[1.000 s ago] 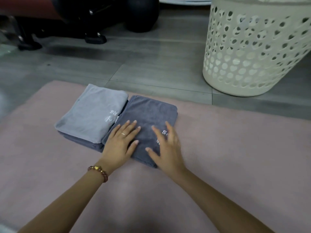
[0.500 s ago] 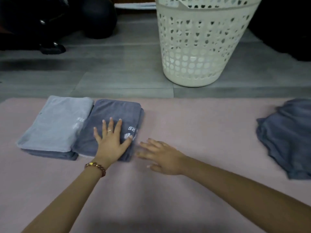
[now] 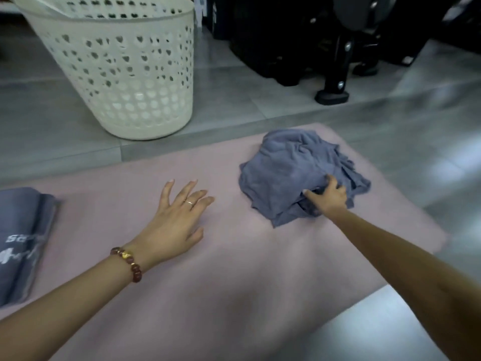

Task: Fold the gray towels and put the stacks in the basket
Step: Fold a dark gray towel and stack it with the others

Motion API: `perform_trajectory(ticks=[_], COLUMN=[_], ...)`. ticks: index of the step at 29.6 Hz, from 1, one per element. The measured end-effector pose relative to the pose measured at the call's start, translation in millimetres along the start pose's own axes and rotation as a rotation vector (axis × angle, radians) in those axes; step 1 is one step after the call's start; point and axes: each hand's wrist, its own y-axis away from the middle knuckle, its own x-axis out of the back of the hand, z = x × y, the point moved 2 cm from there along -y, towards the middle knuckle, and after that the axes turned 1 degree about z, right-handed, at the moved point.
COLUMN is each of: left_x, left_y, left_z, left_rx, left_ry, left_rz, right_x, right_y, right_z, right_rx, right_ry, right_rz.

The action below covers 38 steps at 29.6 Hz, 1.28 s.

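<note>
Now the crumpled gray towels point(image 3: 291, 168) lie in a loose heap on the pink mat point(image 3: 234, 269), near its far right corner. The right hand point(image 3: 329, 198) is on the near side of the heap, fingers point(image 3: 333, 182) curled into the cloth and gripping a fold, thumb stretched out to the left along the fabric. The right arm reaches out almost straight from the lower right.

At the mat's left edge lies a stack of folded gray towels point(image 3: 20, 243), partly cut off by the frame, with white lettering on the top towel. The cream basket point(image 3: 125, 74) stands upright on the gray tiled floor point(image 3: 260, 105) just beyond the mat's far edge, toward its left end; from this angle I cannot tell what is inside it.

Between the folded stack and the heap the middle of the mat is bare pink surface, and the near part is crossed only by the two forearms. The left hand point(image 3: 174, 220) is there, palm down low over the mat, fingers straight and spread apart, holding nothing; whether it touches the mat is unclear. It wears a ring point(image 3: 189, 202) and, at the wrist, a beaded bracelet point(image 3: 128, 264). Dark equipment point(image 3: 333, 61) stands on the floor beyond the mat's far right corner.
</note>
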Motion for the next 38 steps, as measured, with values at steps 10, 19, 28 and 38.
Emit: perform_trajectory(ticks=[10,19,28,38], left_x=[3,21,20,25], left_y=[-22,-14,15,-28], left_z=[29,7,7,38], left_rx=[0.166,0.367,0.426,0.280], left_ry=[0.224,0.333,0.392,0.657], left_rz=[0.032,0.163,0.013,0.102], right_x=[1,-23,-48,18], right_y=[-31,27,6,60], right_z=[-44,-152,-29,-73], right_rx=[-0.132,0.551,0.368,0.522], right_ry=[-0.133,-0.210,0.532,-0.756], right_rz=[-0.016,-0.019,0.152,-0.509])
